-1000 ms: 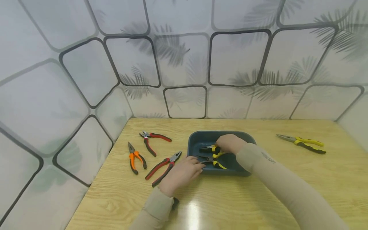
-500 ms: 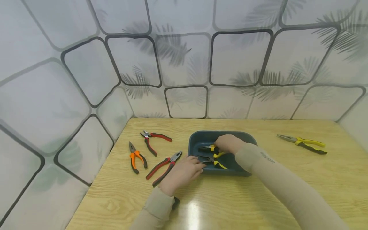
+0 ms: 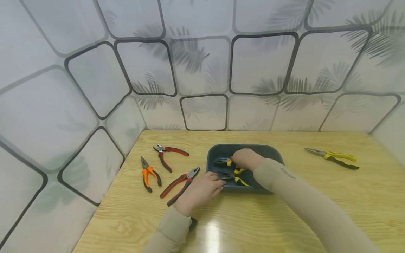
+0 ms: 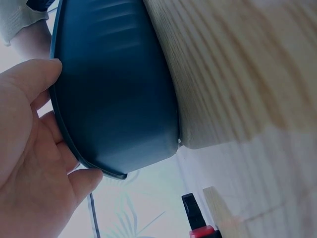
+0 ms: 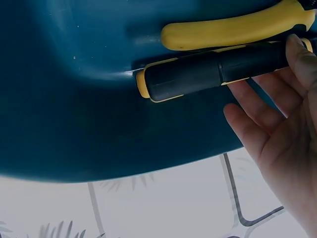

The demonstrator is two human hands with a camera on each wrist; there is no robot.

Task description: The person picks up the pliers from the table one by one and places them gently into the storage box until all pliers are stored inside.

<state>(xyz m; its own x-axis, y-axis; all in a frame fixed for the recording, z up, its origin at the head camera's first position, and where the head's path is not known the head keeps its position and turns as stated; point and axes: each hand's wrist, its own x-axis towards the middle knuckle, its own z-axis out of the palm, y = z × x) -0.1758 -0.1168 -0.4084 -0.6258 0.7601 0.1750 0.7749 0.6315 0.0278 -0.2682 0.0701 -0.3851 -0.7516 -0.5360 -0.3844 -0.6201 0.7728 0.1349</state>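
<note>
A dark blue plastic bin (image 3: 268, 155) stands on the table with two pairs of yellow-and-black pliers inside. My left hand (image 3: 202, 189) holds the bin's near left corner, thumb and fingers at its rim (image 4: 57, 106) in the left wrist view. Reaching into the bin, my right hand (image 3: 246, 159) grips the farther pliers (image 3: 225, 162), whose black handle (image 5: 198, 77) shows in the right wrist view. The nearer pliers (image 3: 242, 181) lie beside them, one yellow handle (image 5: 223, 29) close alongside. My right fingers hide part of the gripped handles.
Left of the bin lie red-handled diagonal cutters (image 3: 162, 151), orange needle-nose pliers (image 3: 148, 172) and red-and-black combination pliers (image 3: 183, 182). Yellow-and-black long-nose pliers (image 3: 332, 156) lie at the right. A patterned wall (image 3: 202, 80) rises behind the wooden table (image 3: 246, 225).
My right hand has shifted slightly left inside the bin, and the pliers it holds have moved left too. The left hand has stayed on the rim.
</note>
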